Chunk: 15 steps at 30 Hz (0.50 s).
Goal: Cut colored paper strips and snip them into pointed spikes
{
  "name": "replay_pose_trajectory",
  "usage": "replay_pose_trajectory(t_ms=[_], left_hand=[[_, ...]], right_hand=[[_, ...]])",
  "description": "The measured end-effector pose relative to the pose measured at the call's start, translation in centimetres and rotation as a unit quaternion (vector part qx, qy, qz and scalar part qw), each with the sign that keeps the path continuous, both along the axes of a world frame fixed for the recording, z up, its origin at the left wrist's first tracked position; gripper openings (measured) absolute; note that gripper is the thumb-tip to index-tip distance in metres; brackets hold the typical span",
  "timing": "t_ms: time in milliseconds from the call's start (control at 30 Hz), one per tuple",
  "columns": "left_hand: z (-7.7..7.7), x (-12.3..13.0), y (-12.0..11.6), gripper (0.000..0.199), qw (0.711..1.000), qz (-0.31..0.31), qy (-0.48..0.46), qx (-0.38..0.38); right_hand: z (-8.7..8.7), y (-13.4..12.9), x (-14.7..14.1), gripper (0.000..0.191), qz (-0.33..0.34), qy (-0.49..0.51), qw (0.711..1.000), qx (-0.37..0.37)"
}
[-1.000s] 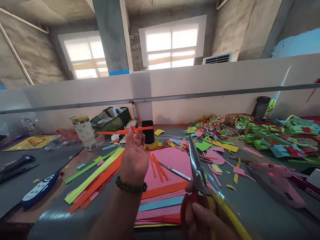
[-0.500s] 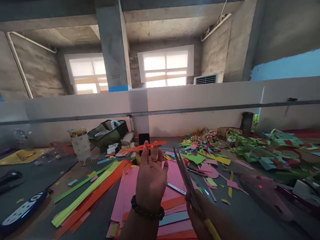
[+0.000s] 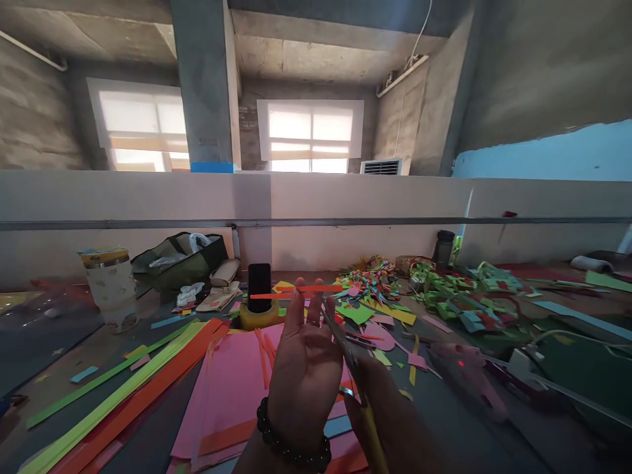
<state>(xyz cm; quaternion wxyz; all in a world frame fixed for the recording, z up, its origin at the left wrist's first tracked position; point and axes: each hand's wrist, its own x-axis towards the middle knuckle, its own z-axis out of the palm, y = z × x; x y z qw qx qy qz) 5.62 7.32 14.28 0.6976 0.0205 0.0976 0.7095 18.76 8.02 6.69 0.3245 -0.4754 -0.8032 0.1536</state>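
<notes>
Orange strips (image 3: 311, 288) are sticking out left and right at the far end of the left hand (image 3: 307, 372), which is pinching them; just right, the right hand (image 3: 382, 405) is gripping scissors (image 3: 350, 357).

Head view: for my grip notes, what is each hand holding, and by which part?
The left hand holds thin orange strips partway along their length; the right hand grips the scissors at the handle end.
</notes>
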Motion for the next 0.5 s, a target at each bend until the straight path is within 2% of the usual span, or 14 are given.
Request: replay_pose_trajectory(t_ms=[100,200,267,400,500], left_hand=[[-0.2,1.1,0.1,0.033,1.0,-0.018,-0.002,-0.016],[-0.4,2.1,0.2,0.035,0.999,-0.038,0.036,-0.003],[-0.7,2.7,0.3,0.031,0.998,-0.037,0.041,0.003],[-1.4,3.6,0.3,0.018,0.999,-0.037,-0.008,0.005],[-1.7,4.0,0.4,0.017,0.998,-0.046,-0.033,0.01]], right_hand=[[-0.2,0.1,0.1,0.043,-0.025,0.02,0.999,0.004],[0.0,0.1,0.1,0.045,-0.042,0.035,0.998,0.013],[0.2,-0.1,0.1,0.045,-0.046,0.043,0.998,0.021],[0.4,-0.6,-0.1,0.034,-0.048,0.093,0.993,0.048],[0.1,-0.6,0.0,0.028,-0.057,0.136,0.986,0.074]])
